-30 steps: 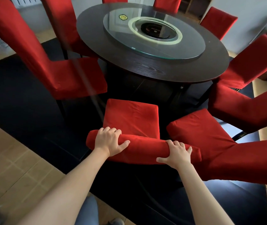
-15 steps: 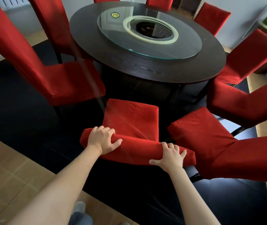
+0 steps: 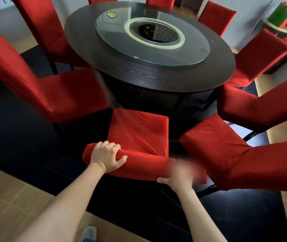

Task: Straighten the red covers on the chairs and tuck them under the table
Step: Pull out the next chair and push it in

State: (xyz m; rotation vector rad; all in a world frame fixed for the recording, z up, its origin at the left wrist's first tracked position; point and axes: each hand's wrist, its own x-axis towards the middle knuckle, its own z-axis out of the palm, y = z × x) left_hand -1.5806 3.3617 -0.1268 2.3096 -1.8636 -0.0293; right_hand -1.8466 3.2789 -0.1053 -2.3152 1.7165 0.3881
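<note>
A chair in a red cover (image 3: 139,133) stands right in front of me, its seat pointing at the round dark table (image 3: 149,79). My left hand (image 3: 106,155) grips the top of the chair's backrest near its left end, fingers over the far side and thumb on the near side. My right hand (image 3: 179,175) holds the same top edge near its right end; it is blurred, with its thumb under the near side. The seat's front edge sits a little short of the table's rim.
Several other red-covered chairs ring the table: one close on the left (image 3: 51,95), two close on the right (image 3: 235,154) (image 3: 261,105). A glass turntable (image 3: 156,49) lies on the table. A black rug (image 3: 17,128) covers the floor under everything. My shoe (image 3: 88,234) shows below.
The view has shifted closer and rightwards with the table sliding right in frame. Both hands stay on the backrest top; the right hand is now blurred with motion.
</note>
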